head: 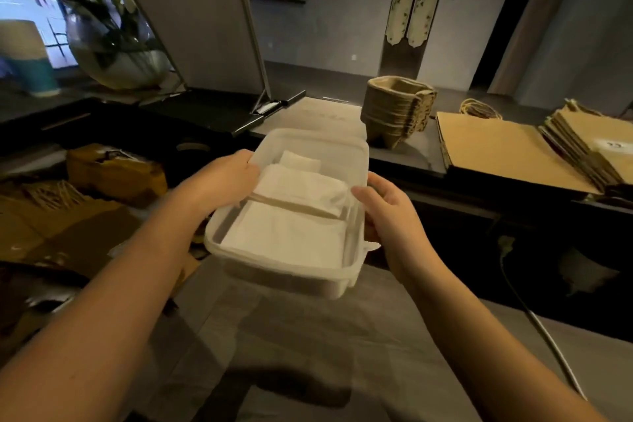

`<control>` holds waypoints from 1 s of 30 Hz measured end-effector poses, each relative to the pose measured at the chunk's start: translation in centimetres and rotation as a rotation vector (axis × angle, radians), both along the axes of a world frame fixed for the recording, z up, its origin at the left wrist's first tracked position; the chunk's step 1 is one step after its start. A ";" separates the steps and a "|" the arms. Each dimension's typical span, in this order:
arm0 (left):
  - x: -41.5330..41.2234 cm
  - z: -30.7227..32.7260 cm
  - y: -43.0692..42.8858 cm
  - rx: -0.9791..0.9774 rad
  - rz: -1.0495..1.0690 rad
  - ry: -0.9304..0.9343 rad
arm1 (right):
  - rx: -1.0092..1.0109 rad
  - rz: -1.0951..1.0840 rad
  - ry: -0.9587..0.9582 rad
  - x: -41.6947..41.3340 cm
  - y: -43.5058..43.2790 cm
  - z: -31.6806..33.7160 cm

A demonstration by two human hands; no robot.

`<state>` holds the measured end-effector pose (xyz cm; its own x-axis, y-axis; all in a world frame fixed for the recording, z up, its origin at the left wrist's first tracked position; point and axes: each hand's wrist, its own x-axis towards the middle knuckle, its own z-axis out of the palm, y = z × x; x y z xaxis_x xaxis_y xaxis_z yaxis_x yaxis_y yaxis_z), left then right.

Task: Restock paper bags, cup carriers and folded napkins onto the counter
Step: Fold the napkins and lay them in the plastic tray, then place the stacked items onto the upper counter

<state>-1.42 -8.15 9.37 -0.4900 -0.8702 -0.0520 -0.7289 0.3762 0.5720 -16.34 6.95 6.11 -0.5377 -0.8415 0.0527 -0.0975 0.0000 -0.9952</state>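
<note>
A clear plastic container [356, 161] is held in the air in front of the dark counter [404, 154]. It holds folded white napkins [291, 233]. My left hand [226, 178] grips its left rim, thumb on the napkins. My right hand [387, 212] grips its right rim. On the counter stand a stack of pulp cup carriers [397, 113] and flat brown paper bags [496, 147], with a second pile of bags [589, 144] at the far right.
A screen on a stand [191, 17] and a glass vase [113, 44] are at the back left. Brown bags and a yellow packet [113, 171] lie on a lower surface at left. A cable [534, 319] runs down at right.
</note>
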 end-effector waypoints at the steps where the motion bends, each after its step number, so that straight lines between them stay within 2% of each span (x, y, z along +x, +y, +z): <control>1: -0.4 0.7 -0.2 -0.036 -0.004 -0.002 | -0.008 0.006 0.001 -0.6 -0.3 0.8; 3: -1.4 2.3 -1.0 -0.098 -0.001 -0.018 | -0.027 0.004 -0.008 -1.6 -1.2 2.3; 8: -4.3 5.1 -4.6 -0.088 0.029 -0.032 | -0.083 -0.032 0.047 -3.4 -3.6 4.5; 19: -10.6 5.7 -16.4 -0.041 -0.095 -0.044 | -0.040 -0.085 0.094 -6.2 -14.6 4.9; 23: -13.0 5.0 -20.9 -0.044 -0.132 -0.049 | -0.022 -0.152 0.038 -7.0 -18.3 4.0; 30: -16.4 4.0 -25.7 -0.116 -0.214 -0.217 | -0.066 -0.243 -0.074 -7.9 -22.1 2.6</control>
